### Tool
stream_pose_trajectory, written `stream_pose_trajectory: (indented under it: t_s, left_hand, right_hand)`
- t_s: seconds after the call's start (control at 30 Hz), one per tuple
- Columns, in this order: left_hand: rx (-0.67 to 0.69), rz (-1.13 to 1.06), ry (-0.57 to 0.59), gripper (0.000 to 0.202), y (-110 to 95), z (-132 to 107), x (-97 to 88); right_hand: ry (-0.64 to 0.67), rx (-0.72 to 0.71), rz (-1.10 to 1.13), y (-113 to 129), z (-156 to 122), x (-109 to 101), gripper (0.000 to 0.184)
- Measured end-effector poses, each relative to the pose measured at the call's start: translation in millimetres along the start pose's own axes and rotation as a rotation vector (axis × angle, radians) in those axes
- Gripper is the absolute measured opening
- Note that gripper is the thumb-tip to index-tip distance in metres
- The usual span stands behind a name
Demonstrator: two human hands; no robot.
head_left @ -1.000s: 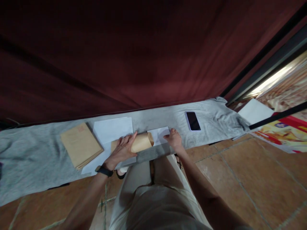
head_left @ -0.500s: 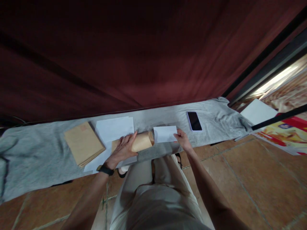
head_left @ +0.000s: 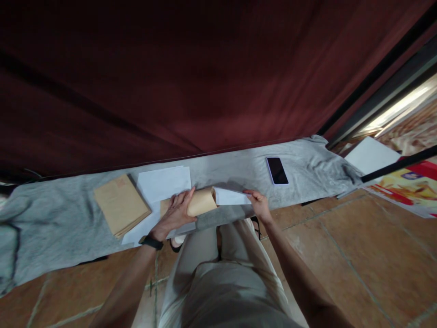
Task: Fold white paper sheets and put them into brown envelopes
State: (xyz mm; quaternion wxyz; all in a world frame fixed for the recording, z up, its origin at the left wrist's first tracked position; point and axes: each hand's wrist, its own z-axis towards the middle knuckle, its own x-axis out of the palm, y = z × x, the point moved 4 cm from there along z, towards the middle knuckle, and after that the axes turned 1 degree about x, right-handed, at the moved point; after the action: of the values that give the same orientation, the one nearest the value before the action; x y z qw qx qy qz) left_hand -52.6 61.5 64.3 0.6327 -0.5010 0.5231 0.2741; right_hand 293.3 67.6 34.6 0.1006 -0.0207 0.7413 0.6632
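Observation:
My left hand (head_left: pixel 175 212) grips a brown envelope (head_left: pixel 202 201) and bows its mouth open toward the right. A folded white sheet (head_left: pixel 230 197) is pinched at its right end by my right hand (head_left: pixel 259 204). The sheet's left end meets the envelope's open mouth. Both lie on a grey cloth (head_left: pixel 235 171) spread over a low ledge in front of my knees.
A stack of brown envelopes (head_left: pixel 120 209) lies left, with white sheets (head_left: pixel 163 182) between it and my hands. A black phone (head_left: pixel 276 170) rests on the cloth to the right. More paper (head_left: pixel 370 155) and a printed poster (head_left: pixel 406 189) lie far right. A dark red curtain hangs behind.
My right hand picked up the folded white sheet, lifted it off the cloth and brought its left end to the envelope's mouth. The left hand kept its hold.

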Motion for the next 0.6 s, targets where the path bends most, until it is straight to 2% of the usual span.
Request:
stream_pose_trajectory:
  t_s: [0.13,0.3,0.4,0.5,0.6]
  left_hand:
    - [0.005,0.008,0.0,0.12,-1,0,1.1]
    - [0.009,0.05,-0.02,0.12,-3,-2,-0.8]
    - [0.014,0.089,-0.025,0.12,-6,-3,-2.5]
    - [0.02,0.115,-0.033,0.119,-11,-1,-4.8]
    - [0.04,0.124,-0.025,0.12,-18,2,-7.2]
  right_hand:
    - [0.13,-0.025,-0.033,-3,6,1,0.026]
    - [0.237,0.111,-0.033,-9,15,-3,0.026]
    - [0.257,0.114,-0.055,-5,17,-2,0.024]
    - [0.292,0.072,-0.086,3,15,9,0.026]
    - [0.319,0.021,-0.109,12,11,28,0.035]
